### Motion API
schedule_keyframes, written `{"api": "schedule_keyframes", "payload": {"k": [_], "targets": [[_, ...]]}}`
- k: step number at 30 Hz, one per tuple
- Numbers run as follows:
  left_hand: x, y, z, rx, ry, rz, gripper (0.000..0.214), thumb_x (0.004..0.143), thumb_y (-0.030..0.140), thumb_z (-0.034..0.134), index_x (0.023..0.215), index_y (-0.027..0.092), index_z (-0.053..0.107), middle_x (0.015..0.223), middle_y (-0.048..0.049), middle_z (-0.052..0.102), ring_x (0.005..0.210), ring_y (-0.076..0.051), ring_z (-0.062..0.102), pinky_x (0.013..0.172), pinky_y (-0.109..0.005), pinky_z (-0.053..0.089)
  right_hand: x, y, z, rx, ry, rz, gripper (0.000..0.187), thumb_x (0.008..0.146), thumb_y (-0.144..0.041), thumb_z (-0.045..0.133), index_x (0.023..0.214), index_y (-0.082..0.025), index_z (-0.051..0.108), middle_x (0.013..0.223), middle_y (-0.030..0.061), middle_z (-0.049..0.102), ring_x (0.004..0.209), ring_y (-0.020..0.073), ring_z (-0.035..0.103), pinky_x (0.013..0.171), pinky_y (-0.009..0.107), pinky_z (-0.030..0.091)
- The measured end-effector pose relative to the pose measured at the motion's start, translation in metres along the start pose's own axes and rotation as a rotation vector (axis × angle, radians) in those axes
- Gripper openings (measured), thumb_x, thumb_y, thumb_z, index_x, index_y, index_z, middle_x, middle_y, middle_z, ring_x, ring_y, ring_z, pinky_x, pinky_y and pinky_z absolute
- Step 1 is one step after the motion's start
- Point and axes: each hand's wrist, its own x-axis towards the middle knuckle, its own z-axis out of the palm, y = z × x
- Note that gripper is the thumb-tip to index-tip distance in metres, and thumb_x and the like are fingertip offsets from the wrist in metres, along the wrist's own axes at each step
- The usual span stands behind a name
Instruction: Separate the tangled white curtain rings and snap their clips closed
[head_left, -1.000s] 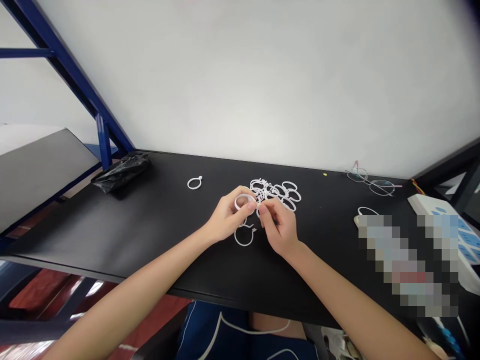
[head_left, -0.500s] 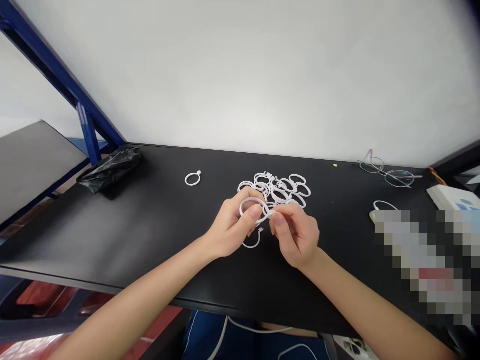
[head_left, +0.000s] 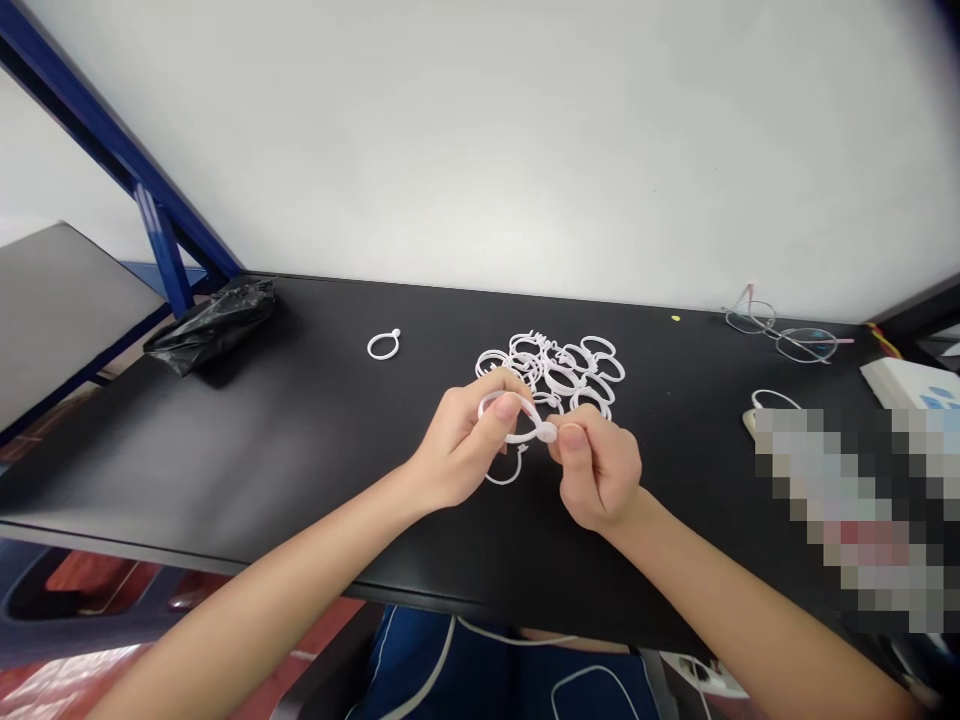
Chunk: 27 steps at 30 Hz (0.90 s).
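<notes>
The left hand (head_left: 469, 445) is mostly curled, with its thumb on top and its fingers underneath, and it has hold of a white ring (head_left: 521, 438); the right hand (head_left: 600, 465) is curled almost into a fist, its thumb and finger pinching the same ring at its small round knob (head_left: 547, 432); the fingers hide the bit they pinch, so I cannot tell if the ring's ends are joined there. The ring is up between the two hands, above the black table (head_left: 300, 430); the step in hand looks like working at the knob end. The next move seems to call for a steady left hand and a small, gentle push or pull from the right; the ring looks thin and may bend or slip. Just past the hands lies a pile of white rings (head_left: 562, 390); one open ring (head_left: 504, 482) lies below the left hand's fingers; a lone ring (head_left: 384, 357) sits beyond the left hand, off to its left.
</notes>
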Motion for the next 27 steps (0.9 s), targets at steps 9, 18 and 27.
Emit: {"api": "schedule_keyframes", "payload": {"k": [9,18,27], "targets": [[-0.003,0.002,0.004,0.017,0.045,0.027,0.053,0.097,0.061,0.033,0.087,0.015,0.056,0.051,0.0063,0.042,0.044,-0.008,0.04,0.049,-0.022,0.036,-0.003,-0.003,0.003,-0.052,0.034,-0.029,0.028,0.101,-0.024,0.035,0.078,-0.021,0.051,0.054,-0.0054,0.046,0.04,0.0078,0.041,0.041,0.021,0.034],[-0.002,0.0,0.009,-0.161,0.001,-0.118,0.052,0.095,0.062,0.038,0.084,0.015,0.056,0.051,0.0078,0.035,0.041,-0.006,0.039,0.044,-0.02,0.036,-0.007,-0.001,0.006,-0.095,0.102,-0.053,0.026,0.1,-0.023,0.037,0.078,-0.021,0.051,0.055,-0.0044,0.05,0.042,0.0088,0.043,0.043,0.022,0.035],[-0.003,-0.003,0.011,-0.154,0.033,-0.123,0.051,0.096,0.059,0.038,0.083,0.014,0.058,0.051,0.0061,0.042,0.044,-0.007,0.047,0.046,-0.019,0.04,-0.008,0.0,0.008,-0.125,0.106,-0.063,0.024,0.101,-0.022,0.037,0.079,-0.021,0.049,0.056,-0.0053,0.049,0.041,0.0077,0.041,0.043,0.021,0.034]]}}
